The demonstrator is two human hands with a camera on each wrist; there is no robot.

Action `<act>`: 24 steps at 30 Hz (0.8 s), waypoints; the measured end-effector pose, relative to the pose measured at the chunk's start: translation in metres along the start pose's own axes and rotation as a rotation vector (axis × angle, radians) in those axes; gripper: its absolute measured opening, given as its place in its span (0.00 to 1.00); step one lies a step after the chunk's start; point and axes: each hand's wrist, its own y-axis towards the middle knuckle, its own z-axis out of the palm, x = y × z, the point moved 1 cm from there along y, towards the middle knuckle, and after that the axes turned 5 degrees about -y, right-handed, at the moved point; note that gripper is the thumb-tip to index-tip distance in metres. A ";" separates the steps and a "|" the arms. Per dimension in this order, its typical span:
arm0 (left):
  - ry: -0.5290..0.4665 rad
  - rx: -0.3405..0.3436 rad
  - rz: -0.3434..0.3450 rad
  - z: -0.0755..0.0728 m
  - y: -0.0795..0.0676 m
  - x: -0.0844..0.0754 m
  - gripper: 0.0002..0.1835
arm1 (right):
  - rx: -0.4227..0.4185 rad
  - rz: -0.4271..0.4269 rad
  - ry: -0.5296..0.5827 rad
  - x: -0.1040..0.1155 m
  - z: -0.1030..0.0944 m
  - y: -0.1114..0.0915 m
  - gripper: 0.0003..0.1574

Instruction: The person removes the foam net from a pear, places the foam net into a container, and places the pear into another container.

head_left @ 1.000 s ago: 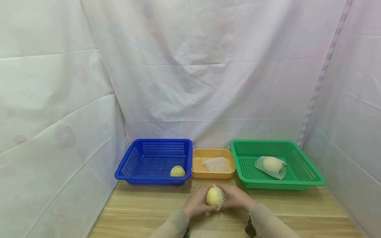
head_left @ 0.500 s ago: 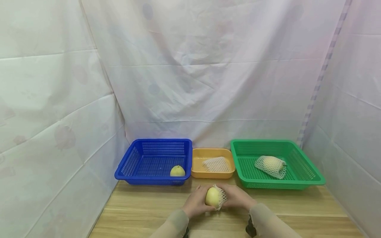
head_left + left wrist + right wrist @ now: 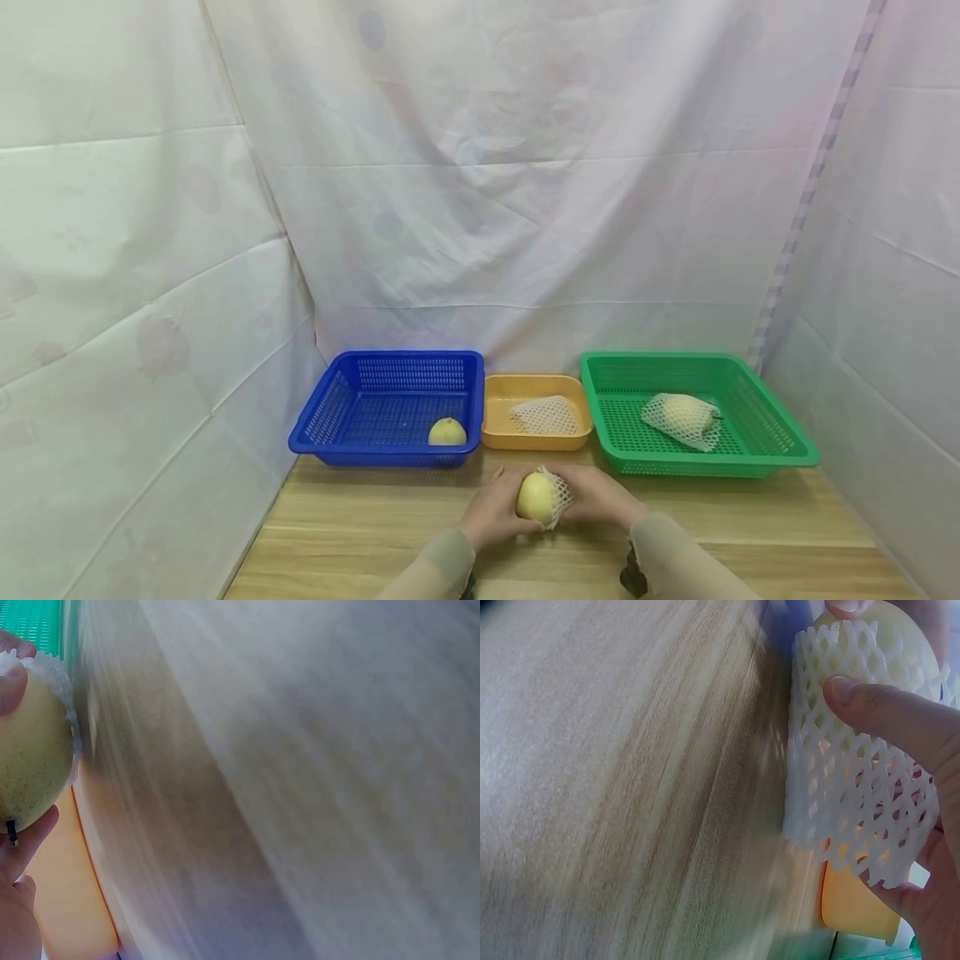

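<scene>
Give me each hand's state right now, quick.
Left hand: closed, holding the pear.
Right hand: closed, holding the net, partly over the pear.

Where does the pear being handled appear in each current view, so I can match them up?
Head: the pear is low, slightly right of centre.
Left wrist: at the left edge, cut off by the frame, stem downward.
Right wrist: top right, partly covered by the white foam net.
Shared landmark: the orange tray.

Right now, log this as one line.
left fingers: grip pear; right fingers: hold foam net partly over it; blue basket: bare fruit; orange tray: netting; green basket: netted pear
</scene>
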 end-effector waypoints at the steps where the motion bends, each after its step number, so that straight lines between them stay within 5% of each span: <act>1: 0.000 -0.001 0.002 0.000 0.000 0.000 0.44 | 0.000 0.001 0.001 0.000 0.000 0.000 0.49; 12: -0.062 0.007 -0.076 0.003 -0.002 0.002 0.43 | -0.003 0.001 0.095 -0.004 0.005 -0.001 0.54; 24: -0.073 -0.003 -0.074 0.003 -0.004 0.002 0.44 | 0.007 0.021 0.098 -0.006 0.012 -0.001 0.63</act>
